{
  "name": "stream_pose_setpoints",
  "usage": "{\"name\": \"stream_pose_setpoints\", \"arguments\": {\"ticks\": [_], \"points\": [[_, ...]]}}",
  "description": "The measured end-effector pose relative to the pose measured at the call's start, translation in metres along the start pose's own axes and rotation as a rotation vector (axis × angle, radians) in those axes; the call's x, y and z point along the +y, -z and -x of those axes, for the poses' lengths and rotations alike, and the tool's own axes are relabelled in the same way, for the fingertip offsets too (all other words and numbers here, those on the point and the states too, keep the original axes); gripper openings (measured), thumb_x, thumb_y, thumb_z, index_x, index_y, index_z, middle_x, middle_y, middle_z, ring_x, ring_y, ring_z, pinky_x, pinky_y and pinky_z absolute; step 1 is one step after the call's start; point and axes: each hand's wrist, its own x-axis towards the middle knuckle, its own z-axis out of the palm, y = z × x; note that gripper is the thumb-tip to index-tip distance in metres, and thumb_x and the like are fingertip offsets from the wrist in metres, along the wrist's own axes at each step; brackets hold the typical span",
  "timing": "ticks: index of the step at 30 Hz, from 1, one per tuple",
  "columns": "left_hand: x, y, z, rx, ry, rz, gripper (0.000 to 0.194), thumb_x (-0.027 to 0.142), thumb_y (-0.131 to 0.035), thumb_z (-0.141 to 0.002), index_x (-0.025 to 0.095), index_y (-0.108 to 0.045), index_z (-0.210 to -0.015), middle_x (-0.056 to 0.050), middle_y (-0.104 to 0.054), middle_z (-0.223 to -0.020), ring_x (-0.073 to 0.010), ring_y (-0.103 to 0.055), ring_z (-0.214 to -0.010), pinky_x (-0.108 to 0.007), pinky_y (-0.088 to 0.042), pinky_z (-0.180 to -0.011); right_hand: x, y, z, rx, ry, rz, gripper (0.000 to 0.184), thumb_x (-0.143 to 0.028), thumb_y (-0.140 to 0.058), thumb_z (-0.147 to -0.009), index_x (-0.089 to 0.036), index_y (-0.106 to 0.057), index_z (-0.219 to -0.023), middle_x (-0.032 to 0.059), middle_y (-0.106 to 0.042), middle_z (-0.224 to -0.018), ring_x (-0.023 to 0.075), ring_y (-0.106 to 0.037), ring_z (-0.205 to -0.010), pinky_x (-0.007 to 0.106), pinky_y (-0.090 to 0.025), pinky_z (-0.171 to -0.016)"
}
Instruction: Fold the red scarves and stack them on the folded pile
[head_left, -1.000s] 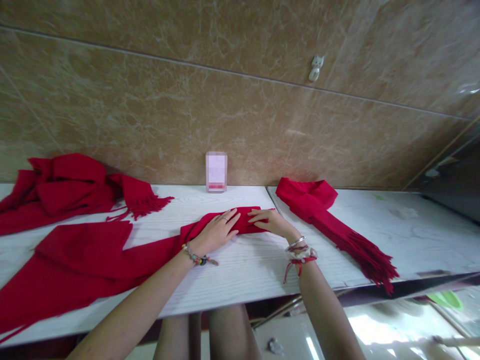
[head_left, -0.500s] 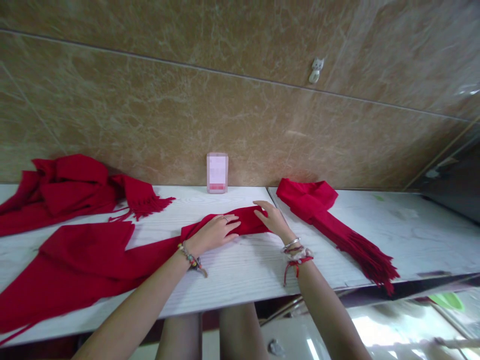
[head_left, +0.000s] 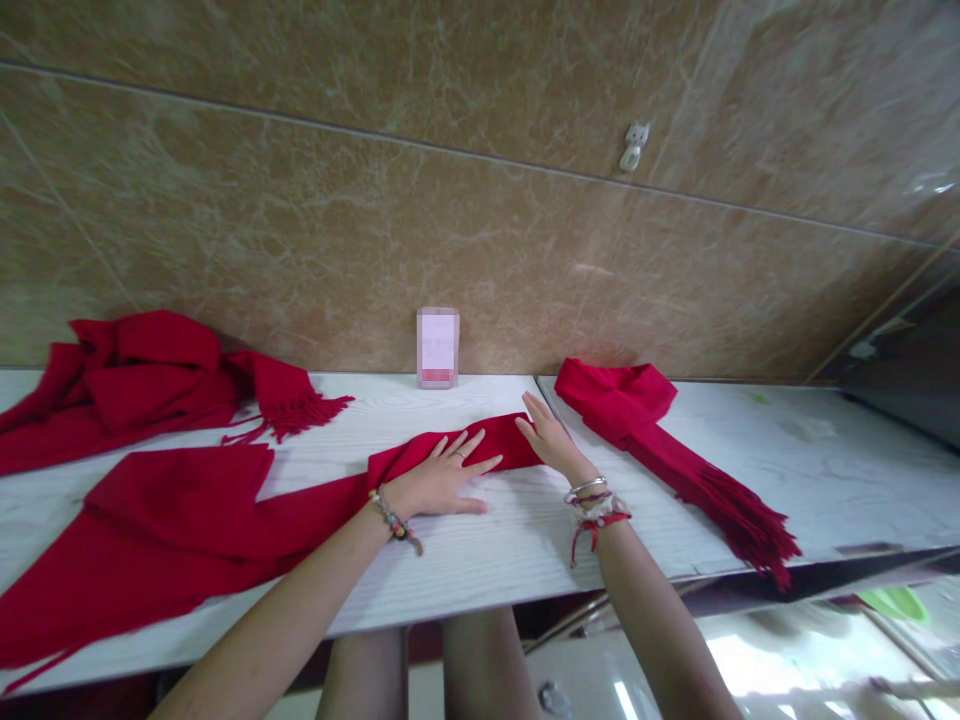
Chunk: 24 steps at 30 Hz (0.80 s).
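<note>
A red scarf (head_left: 300,512) runs across the white table, bunched wide at the left and narrowing to a folded band under my hands. My left hand (head_left: 439,478) lies flat on that band with its fingers spread. At the band's right end, my right hand (head_left: 551,440) rests on edge, fingers stretched out and thumb apart, its palm turned toward the cloth. Neither hand grips the fabric. Just right of my right hand lies a second red scarf (head_left: 619,405), folded into a loop with its fringe hanging toward the front edge.
Behind on the left is another crumpled red scarf (head_left: 150,370) with fringe. A phone (head_left: 438,348) leans against the brown tiled wall (head_left: 337,220). A small white cat-shaped hook (head_left: 634,147) is on the wall. The white table (head_left: 465,560) ends close to my legs.
My left hand's fingers have spread wider and flattened on the scarf. My right hand's fingers have straightened and now point upward at the band's end. The scarves have barely moved.
</note>
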Motion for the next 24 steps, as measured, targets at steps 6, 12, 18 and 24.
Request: {"name": "stream_pose_setpoints", "arguments": {"ticks": [6,12,18,24], "points": [[-0.002,0.009,0.003,0.076,-0.031,-0.054,0.063,0.05,-0.051,-0.08,0.024,-0.031,-0.135,-0.014,-0.021,-0.144,-0.0268,-0.019,-0.132,-0.043,-0.024,-0.102,-0.021,-0.007,0.003,-0.215,0.046,0.04,0.045,-0.033,-0.038,-0.089,-0.016,-0.039,-0.131,0.0155,-0.04,-0.136,0.0265,-0.029,-0.128,0.05,-0.027,-0.102],[-0.016,0.039,0.021,0.243,-0.007,0.036,0.045,0.042,-0.035,-0.09,0.019,-0.045,-0.127,-0.008,-0.043,-0.134,-0.0163,-0.042,-0.12,-0.03,-0.032,-0.1,-0.014,-0.005,0.005,-0.27,0.059,0.096,0.046,-0.031,-0.038,-0.089,-0.012,-0.038,-0.131,0.0173,-0.037,-0.137,0.0279,-0.029,-0.128,0.05,-0.03,-0.1],[-0.055,0.05,0.102,0.314,0.432,-0.109,0.047,0.046,-0.033,-0.087,0.021,-0.048,-0.125,-0.007,-0.038,-0.138,-0.0262,-0.032,-0.126,-0.046,-0.026,-0.102,-0.033,0.003,0.001,-0.092,0.145,0.16,0.045,-0.031,-0.042,-0.087,-0.014,-0.043,-0.128,0.0158,-0.043,-0.133,0.0266,-0.032,-0.127,0.052,-0.022,-0.104],[-0.093,0.031,0.197,0.281,1.129,-0.202,0.061,0.059,-0.03,-0.081,0.025,-0.039,-0.132,-0.013,-0.031,-0.14,-0.044,-0.026,-0.125,-0.064,-0.025,-0.091,-0.061,-0.011,0.0,-0.131,0.314,0.138,0.045,-0.037,-0.043,-0.086,-0.021,-0.044,-0.128,0.0119,-0.041,-0.135,0.0286,-0.028,-0.128,0.057,-0.019,-0.103]]}}
